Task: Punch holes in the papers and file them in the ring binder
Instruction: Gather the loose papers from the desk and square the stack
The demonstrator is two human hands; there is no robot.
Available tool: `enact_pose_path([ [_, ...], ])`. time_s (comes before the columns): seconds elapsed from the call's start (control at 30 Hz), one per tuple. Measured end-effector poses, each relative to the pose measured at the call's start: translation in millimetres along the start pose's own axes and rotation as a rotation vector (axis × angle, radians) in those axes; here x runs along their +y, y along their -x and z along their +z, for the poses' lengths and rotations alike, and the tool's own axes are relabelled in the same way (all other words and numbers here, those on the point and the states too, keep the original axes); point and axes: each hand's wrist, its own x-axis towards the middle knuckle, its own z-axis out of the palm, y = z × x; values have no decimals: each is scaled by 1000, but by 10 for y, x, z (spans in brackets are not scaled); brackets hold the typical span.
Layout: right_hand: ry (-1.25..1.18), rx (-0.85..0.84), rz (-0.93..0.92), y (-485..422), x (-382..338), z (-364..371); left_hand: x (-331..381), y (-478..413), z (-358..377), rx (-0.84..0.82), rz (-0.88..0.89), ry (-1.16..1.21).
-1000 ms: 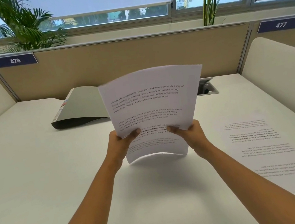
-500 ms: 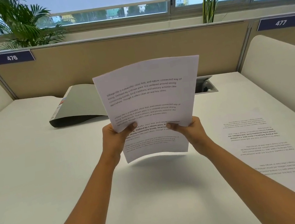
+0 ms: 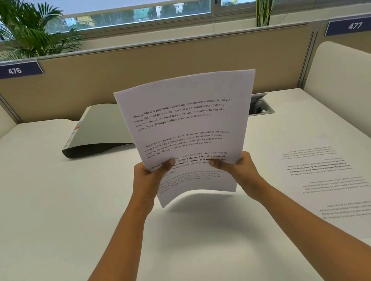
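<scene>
Your left hand (image 3: 148, 181) and right hand (image 3: 236, 169) pinch the printed white paper sheets (image 3: 189, 125) at their lower sides, thumbs on the text, holding them upright (possibly two sheets, hard to tell) above the white surface (image 3: 59, 217). Behind lies the grey ring binder (image 3: 100, 133); another printed sheet (image 3: 334, 186) lies flat at right.

Thin, matt white paper sheets (image 3: 189, 125), flexing in the hands. Binder (image 3: 104, 130) cover looks smooth grey plastic, slight sheen. Desk (image 3: 47, 219) smooth, matt, off-white. Partition (image 3: 146, 74) matt beige.
</scene>
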Motion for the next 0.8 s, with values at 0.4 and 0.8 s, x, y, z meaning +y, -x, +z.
enact_pose_path([
  [0.4, 28, -18, 11, 25, 71, 24, -112, 37, -5, 18, -36, 15],
  [0.8, 45, 49, 103, 38, 170, 14, -232, 93, 11, 26, -156, -35],
])
